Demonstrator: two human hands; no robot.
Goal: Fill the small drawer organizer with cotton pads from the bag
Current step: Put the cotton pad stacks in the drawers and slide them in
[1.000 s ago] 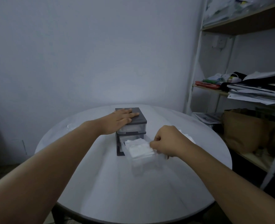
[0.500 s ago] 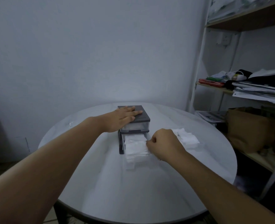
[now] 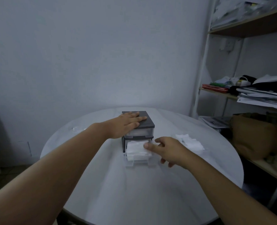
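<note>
A round white table (image 3: 134, 192) with a smooth, matte top is filling the foreground. Above its middle, the right hand (image 3: 170, 151) is hovering with fingers spread and loosely extended, gripping nothing. Its thumb is lying over the soft white square cotton pads (image 3: 134, 149), though whether it is touching them I cannot tell. Those pads are lying stacked, slightly rumpled, in the clear plastic lower drawer (image 3: 139, 162), which is standing pulled out toward the person.

Behind it, the small boxy organizer (image 3: 146, 123) with a dark grey plastic frame is sitting on the table, its translucent upper drawer (image 3: 141, 132) pushed in. The left hand (image 3: 126, 125) is resting flat on the lid, fingers straight and together.

To the right, a loose fluffy heap of pads (image 3: 190, 142) is lying on the tabletop, near the organizer but apart from it. Farther right, a white metal shelving unit (image 3: 201, 75) is holding stacked papers (image 3: 261, 96) and a crumpled brown paper bag (image 3: 251, 135).
</note>
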